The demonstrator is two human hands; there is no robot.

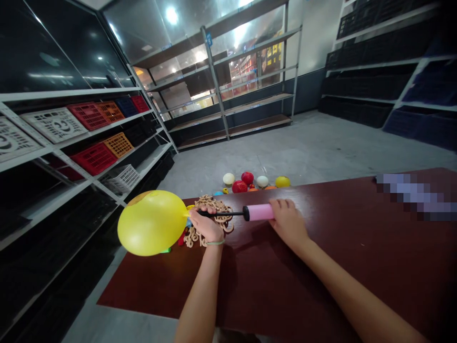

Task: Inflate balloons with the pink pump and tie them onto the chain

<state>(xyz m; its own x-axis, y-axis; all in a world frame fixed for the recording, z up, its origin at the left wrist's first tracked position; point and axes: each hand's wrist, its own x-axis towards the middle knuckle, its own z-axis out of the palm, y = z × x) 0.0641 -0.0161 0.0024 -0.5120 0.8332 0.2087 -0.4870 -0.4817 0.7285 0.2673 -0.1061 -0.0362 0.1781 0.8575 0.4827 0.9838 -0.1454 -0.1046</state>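
A large inflated yellow balloon (152,224) hangs off the left end of a hand pump. My left hand (207,224) is closed around the balloon's neck and the pump's black end. The balloon pump (260,212) has a pink barrel and a thin black rod, which is drawn out between my hands. My right hand (290,224) grips the right end of the pink barrel. Behind and below my left hand lies a heap of tan curly pieces (194,237), partly hidden by it. Bits of red, blue and green show under the balloon.
The dark red-brown table (271,286) spans the foreground. Several inflated balloons (239,186) lie on the floor past its far edge. Shelves with plastic crates (93,158) stand left, a metal rack (217,85) ahead. A blurred patch (414,193) covers the table's right.
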